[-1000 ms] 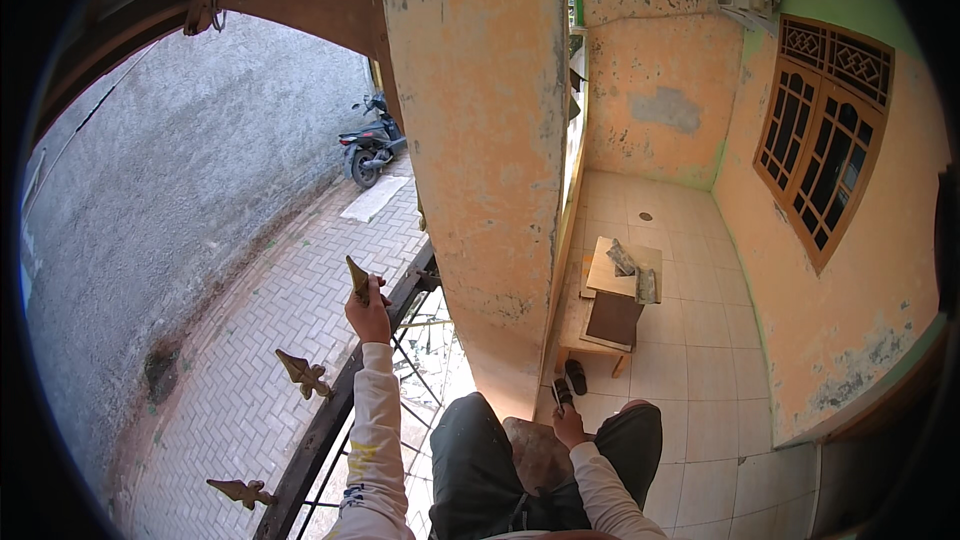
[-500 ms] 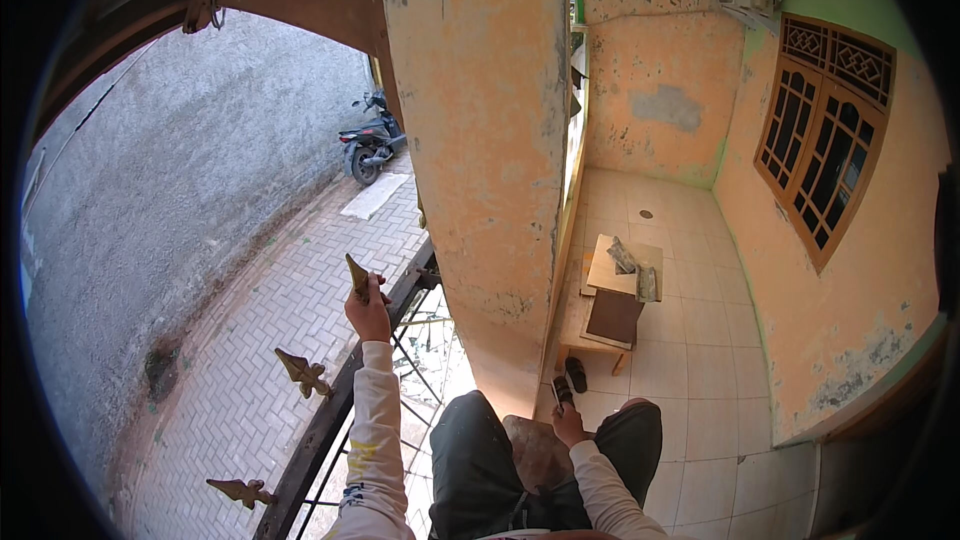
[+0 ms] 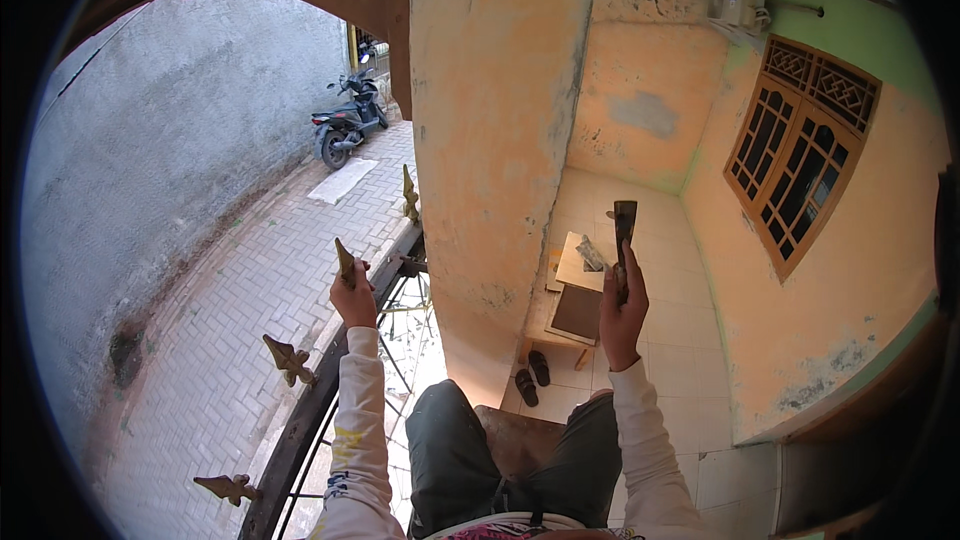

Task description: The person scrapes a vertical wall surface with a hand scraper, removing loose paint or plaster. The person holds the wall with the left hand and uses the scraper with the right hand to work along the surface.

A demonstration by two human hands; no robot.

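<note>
My left hand point(image 3: 354, 295) is closed round one of the gold spear-point finials point(image 3: 344, 258) along the top rail of a dark metal fence point(image 3: 325, 385). Raised at the right is my right hand point(image 3: 623, 315), its fingers wrapped round the handle of a scraper point(image 3: 625, 225). The scraper's flared, flat end points up, clear of any surface. Between my hands stands an orange pillar point(image 3: 490, 140) with peeling, stained paint. Beneath my knees shows part of a worn brown seat or board point(image 3: 518, 440).
A low wooden table point(image 3: 565, 325) with boards and a grey piece on it stands beyond my right hand. Dark sandals point(image 3: 526, 387) lie by it on the tiles. Left of the fence, a motorbike point(image 3: 348, 120) stands in a paved lane point(image 3: 215, 330). A wooden window point(image 3: 800, 155) is at right.
My right hand has risen from near my right knee to chest height with the scraper. My left hand keeps its grip on the finial. The view has shifted slightly.
</note>
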